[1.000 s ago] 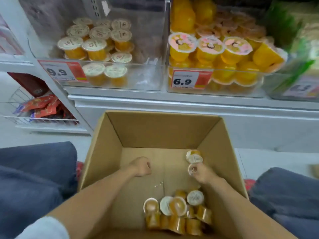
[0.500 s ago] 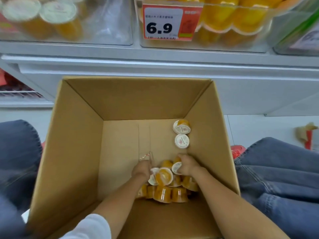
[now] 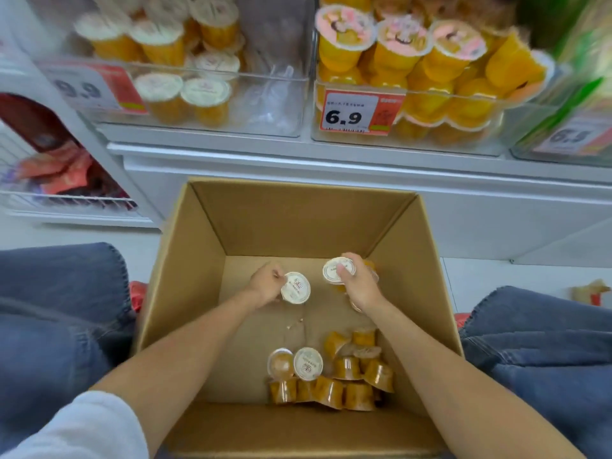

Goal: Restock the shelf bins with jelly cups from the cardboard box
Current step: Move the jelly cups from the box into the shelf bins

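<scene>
An open cardboard box [image 3: 185,266] stands on the floor between my knees. My left hand [image 3: 265,286] grips a white-lidded jelly cup [image 3: 295,288] inside the box. My right hand [image 3: 359,286] grips another white-lidded jelly cup [image 3: 338,270], with more orange cups partly hidden under its palm. A pile of several orange jelly cups [image 3: 334,376] lies at the near end of the box floor. Above, the clear left shelf bin [image 3: 271,104], tagged 9.9, holds several white-lidded cups on its left side.
The right bin [image 3: 490,134], tagged 6.9, is packed with pink-lidded yellow cups. A green-packed bin [image 3: 563,137] sits at far right. A wire basket [image 3: 59,200] of red packets is lower left. My jeans-clad knees [image 3: 59,309] flank the box.
Both hands left the cup pile at the near end, each now holding a cup further up the box. The view tilted up, showing the shelf bins again.
</scene>
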Demonstrator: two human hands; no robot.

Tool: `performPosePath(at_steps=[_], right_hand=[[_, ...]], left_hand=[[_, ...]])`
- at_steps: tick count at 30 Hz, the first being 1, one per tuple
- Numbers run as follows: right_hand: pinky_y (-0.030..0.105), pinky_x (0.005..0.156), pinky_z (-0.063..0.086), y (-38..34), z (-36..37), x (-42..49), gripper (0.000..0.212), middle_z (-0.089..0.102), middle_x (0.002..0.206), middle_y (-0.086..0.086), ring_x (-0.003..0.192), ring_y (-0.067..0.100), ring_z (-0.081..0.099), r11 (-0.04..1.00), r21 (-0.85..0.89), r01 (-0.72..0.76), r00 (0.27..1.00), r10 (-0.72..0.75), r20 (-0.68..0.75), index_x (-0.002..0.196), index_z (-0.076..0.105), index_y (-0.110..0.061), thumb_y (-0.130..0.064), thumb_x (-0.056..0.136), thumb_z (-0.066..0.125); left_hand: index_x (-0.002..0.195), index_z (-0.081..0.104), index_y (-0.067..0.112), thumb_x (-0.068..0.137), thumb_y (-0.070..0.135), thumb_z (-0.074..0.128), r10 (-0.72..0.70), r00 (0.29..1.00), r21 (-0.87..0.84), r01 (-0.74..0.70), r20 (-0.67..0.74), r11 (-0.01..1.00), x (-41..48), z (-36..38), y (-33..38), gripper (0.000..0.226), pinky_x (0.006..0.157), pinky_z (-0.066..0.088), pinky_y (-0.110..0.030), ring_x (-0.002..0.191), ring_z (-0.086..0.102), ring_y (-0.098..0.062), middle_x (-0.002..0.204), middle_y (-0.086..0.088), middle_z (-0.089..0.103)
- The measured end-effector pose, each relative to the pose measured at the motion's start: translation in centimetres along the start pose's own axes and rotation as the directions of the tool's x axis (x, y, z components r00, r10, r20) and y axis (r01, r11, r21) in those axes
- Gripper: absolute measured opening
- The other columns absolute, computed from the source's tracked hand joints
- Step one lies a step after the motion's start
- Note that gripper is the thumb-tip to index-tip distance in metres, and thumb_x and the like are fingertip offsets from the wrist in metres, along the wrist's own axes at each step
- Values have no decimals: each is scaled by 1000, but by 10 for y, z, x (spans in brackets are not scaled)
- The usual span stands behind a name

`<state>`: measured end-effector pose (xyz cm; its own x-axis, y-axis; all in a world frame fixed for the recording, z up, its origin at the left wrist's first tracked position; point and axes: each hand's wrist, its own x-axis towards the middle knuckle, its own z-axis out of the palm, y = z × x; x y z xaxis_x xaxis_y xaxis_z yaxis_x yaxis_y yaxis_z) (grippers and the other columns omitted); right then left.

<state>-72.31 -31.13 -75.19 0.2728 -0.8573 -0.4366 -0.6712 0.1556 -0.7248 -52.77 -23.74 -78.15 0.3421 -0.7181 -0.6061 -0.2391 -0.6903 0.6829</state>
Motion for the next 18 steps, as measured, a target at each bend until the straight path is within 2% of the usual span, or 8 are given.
performPosePath(at_steps=[2,5,8,10,11,14,16,18], right_hand=[[29,92,48,-46,-5,-5,33,59,119,-1,105,15,55,983,138,119,992,-122,13,129,51,-19,-26,98,53],[12,79,45,-115,-10,-18,37,58,119,-2,107,13,57,928,225,297,952,-305,-1,133,50,-18,-18,96,56],[20,83,48,-184,-13,-32,50,54,128,1,112,17,56,876,189,444,895,-445,-42,139,45,-25,-23,92,60],[31,98,46,-228,-15,-39,58,48,135,-1,116,16,53,806,98,584,811,-575,-103,142,42,-30,-30,89,64],[31,102,42,-250,-16,-42,60,45,137,-2,120,14,49,763,63,643,763,-632,-131,144,40,-31,-32,89,64],[25,105,35,-311,-20,-40,61,40,141,-5,127,8,41,687,47,726,678,-701,-224,146,35,-32,-37,91,61],[25,106,30,-343,-23,-25,63,38,146,-2,132,10,38,697,55,715,685,-682,-255,148,33,-28,-36,92,61],[25,103,29,-366,-24,-2,65,37,149,3,135,17,38,752,51,657,734,-624,-269,149,31,-23,-34,92,61]], left_hand=[[97,54,16,96,13,54,62,998,-137,-64,-23,988,-11,-35,32,4,73,57,-44,77,59,-25,93,-9,57],[112,58,13,98,19,51,258,952,-70,-273,-166,960,-35,-93,77,17,75,59,-42,87,65,-26,106,-7,63],[116,61,11,99,25,49,463,820,148,-440,-337,886,-65,-155,114,25,82,49,-31,93,63,-23,107,-4,67],[105,63,9,100,25,48,584,725,260,-523,-365,812,-85,-195,138,23,74,41,-29,82,56,-17,89,3,63],[100,63,9,100,25,48,632,682,292,-560,-369,775,-93,-214,150,23,71,42,-31,76,54,-16,80,4,60],[88,63,6,99,22,45,658,595,335,-569,-462,751,-108,-267,183,26,69,40,-35,73,52,-19,77,-5,59],[87,62,2,98,16,42,628,553,344,-536,-547,771,-109,-298,197,27,71,41,-38,78,53,-23,82,-10,60],[96,64,1,97,14,41,569,565,326,-478,-597,816,-102,-324,202,27,78,46,-39,87,58,-25,93,-10,63]])
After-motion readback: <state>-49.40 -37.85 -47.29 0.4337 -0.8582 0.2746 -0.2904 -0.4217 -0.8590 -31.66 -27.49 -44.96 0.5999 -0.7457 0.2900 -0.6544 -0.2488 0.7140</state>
